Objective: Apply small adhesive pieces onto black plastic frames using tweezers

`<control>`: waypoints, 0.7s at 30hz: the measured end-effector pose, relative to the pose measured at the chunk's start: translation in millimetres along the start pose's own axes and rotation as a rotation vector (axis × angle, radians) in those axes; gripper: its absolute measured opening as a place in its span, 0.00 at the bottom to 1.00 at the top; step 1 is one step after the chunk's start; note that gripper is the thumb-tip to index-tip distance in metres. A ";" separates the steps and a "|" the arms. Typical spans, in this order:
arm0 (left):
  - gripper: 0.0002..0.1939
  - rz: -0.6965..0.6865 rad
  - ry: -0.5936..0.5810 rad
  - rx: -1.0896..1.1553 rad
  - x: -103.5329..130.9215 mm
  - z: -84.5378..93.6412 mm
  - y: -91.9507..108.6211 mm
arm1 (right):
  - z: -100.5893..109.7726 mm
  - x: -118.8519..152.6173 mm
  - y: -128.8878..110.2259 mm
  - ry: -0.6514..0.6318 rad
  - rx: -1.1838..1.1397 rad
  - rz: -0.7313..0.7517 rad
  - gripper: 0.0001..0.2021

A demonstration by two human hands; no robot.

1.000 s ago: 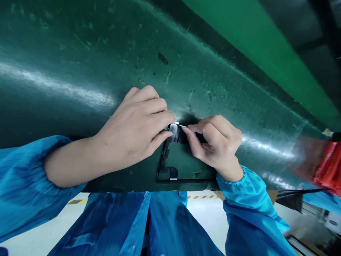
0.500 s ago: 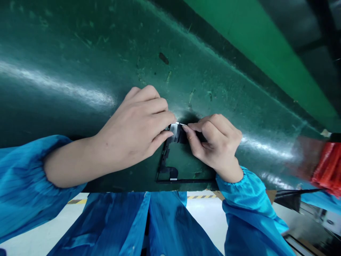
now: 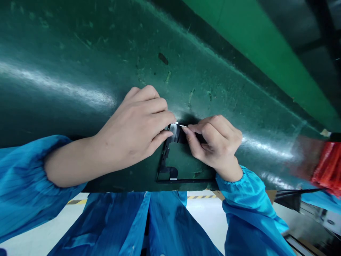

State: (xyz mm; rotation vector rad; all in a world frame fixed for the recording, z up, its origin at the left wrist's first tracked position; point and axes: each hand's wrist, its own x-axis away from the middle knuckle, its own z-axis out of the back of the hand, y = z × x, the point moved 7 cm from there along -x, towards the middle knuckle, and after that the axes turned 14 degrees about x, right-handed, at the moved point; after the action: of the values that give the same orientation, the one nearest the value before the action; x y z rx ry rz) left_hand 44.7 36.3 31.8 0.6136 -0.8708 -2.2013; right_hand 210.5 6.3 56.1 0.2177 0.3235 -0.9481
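A thin black plastic frame (image 3: 165, 153) lies on the green work surface close to its front edge. My left hand (image 3: 138, 122) is curled at the frame's upper left corner, thumb and index finger closing on that corner. From the right, my right hand (image 3: 215, 142) pinches the end of a narrow white strip (image 3: 182, 125) between thumb and index finger. The strip runs along the frame's upper edge towards my left fingertips. A shiny dark patch (image 3: 174, 131) sits under it. My right hand and sleeve hide the frame's right side.
The green work surface (image 3: 80, 53) is scuffed, with a dark mark (image 3: 163, 58) beyond my hands. Red plastic packaging (image 3: 327, 170) lies at the far right. A brighter green strip (image 3: 255, 46) runs along the back. My blue-clad legs (image 3: 119, 224) are below the front edge.
Both hands stay at the top edge of the frame. My right fingertips have shifted very slightly on the white strip; the frame has not visibly moved.
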 end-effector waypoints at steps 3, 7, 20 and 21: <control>0.12 0.002 -0.006 -0.009 -0.1 -0.4 -0.2 | -1.1 -1.7 -1.2 -0.014 0.002 -0.004 0.06; 0.10 0.006 0.000 0.002 -0.1 -0.5 -1.0 | -2.5 -4.0 -2.3 -0.038 0.008 -0.013 0.05; 0.11 0.044 -0.006 0.037 -0.2 -1.0 -4.5 | -2.0 -0.8 -3.7 0.007 -0.026 0.007 0.05; 0.11 0.047 -0.002 0.039 -0.3 -0.8 -4.8 | -2.4 -1.5 -3.2 0.002 -0.023 -0.002 0.05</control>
State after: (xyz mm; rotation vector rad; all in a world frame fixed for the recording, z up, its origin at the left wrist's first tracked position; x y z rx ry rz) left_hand 43.4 38.8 27.8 0.6042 -0.9222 -2.1478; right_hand 206.6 6.4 54.3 0.1967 0.3363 -0.9455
